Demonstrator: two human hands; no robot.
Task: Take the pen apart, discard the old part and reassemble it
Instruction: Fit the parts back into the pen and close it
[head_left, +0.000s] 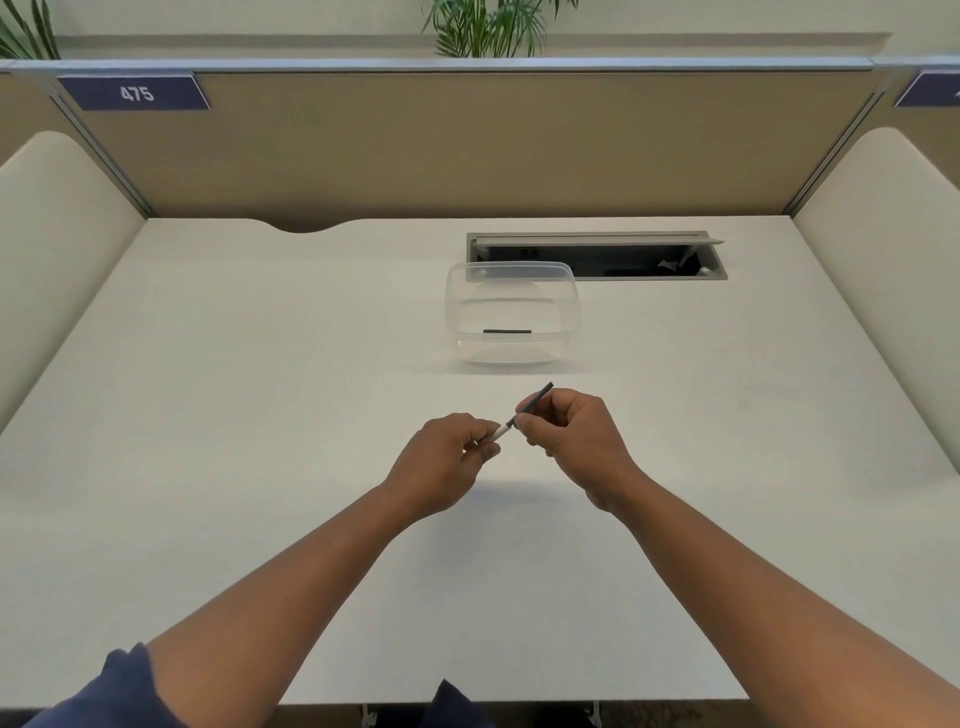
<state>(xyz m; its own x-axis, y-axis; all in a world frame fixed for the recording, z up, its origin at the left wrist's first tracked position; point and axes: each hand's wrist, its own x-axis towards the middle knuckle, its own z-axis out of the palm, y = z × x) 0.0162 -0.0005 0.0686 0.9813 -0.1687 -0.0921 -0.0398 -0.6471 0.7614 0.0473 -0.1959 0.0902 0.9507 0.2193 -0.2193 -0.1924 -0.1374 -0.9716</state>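
Note:
A slim pen (503, 430) is held above the white desk (260, 415), slanting up to the right. Its white lower section sits in the fingertips of my left hand (447, 457). My right hand (566, 431) pinches the dark upper section, whose black end (543, 391) sticks out past the fingers. The join between the two sections shows in the small gap between my hands. A clear plastic container (511, 317) stands just beyond my hands, with a thin dark rod (507, 331) lying inside it.
An open cable tray (597, 255) is recessed in the desk behind the container. Tan partition panels (467, 145) and padded side screens enclose the desk. Plants rise behind the back wall.

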